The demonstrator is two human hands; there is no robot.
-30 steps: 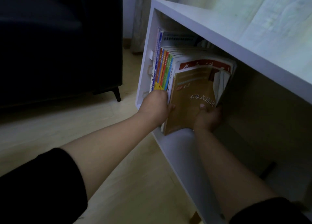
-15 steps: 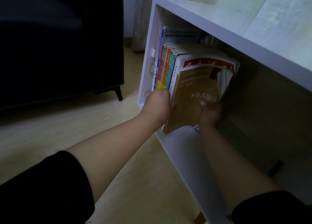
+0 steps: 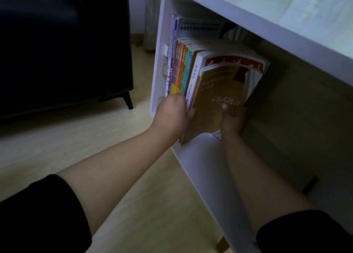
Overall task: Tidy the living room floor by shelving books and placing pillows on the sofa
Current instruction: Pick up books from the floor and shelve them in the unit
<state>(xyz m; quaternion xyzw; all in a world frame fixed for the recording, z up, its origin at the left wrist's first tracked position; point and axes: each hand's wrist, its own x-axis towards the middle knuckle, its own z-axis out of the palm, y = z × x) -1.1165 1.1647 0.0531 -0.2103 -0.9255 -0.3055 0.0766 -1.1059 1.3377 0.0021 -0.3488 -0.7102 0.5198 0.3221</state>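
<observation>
Brown book (image 3: 219, 102) gripped by left hand (image 3: 172, 116) and right hand (image 3: 232, 121), fingers (image 3: 225, 108) apparently curled round its edges.

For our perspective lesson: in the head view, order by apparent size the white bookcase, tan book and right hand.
1. white bookcase
2. tan book
3. right hand, clearly the smallest

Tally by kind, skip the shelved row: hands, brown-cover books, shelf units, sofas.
Hands: 2, left hand and right hand, both holding the brown book
Brown book: 1
White shelf: 1
Dark sofa: 1
Total: 5
</observation>
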